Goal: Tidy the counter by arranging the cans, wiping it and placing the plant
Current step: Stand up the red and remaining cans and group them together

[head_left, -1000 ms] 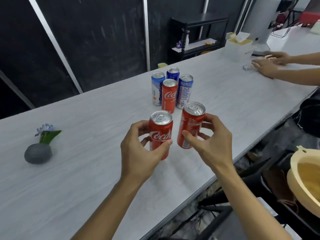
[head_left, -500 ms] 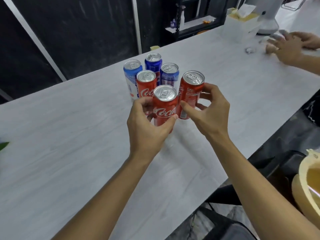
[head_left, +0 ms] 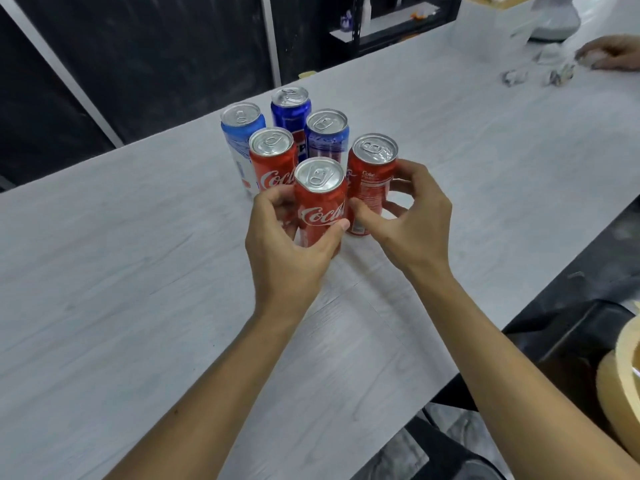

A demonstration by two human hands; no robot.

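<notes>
Cans stand in a tight cluster near the middle of the pale wood-grain counter point(head_left: 138, 271), all upright. We count six: a light blue can point(head_left: 239, 133) at back left, a dark blue can point(head_left: 290, 107) behind, a purple-blue can point(head_left: 327, 133) to its right, a red can point(head_left: 272, 157) in the middle row, and two more red ones in front.

Our left hand point(head_left: 287, 254) wraps the front red can point(head_left: 320, 199), thumb across the logo, fingers behind it. Our right hand point(head_left: 412, 220) grips the right red can point(head_left: 372, 178) from its right side, thumb pointing in at its lower label. Both held cans sit just beside the cluster, nearly touching each other and the cans behind.

Further right along the counter we note small crumpled scraps point(head_left: 516, 77), a white box point(head_left: 498, 15), and another person's hand point(head_left: 613, 57) resting flat, all well apart from the cans.

Behind the counter: dark panelled wall with pale metal strips, and a black shelf unit point(head_left: 391, 29). At the counter's near edge on the right, a yellow basin point(head_left: 620, 382) sits below.

Open counter lies to the left and in front of the cluster, between our forearms and toward the far left edge.
</notes>
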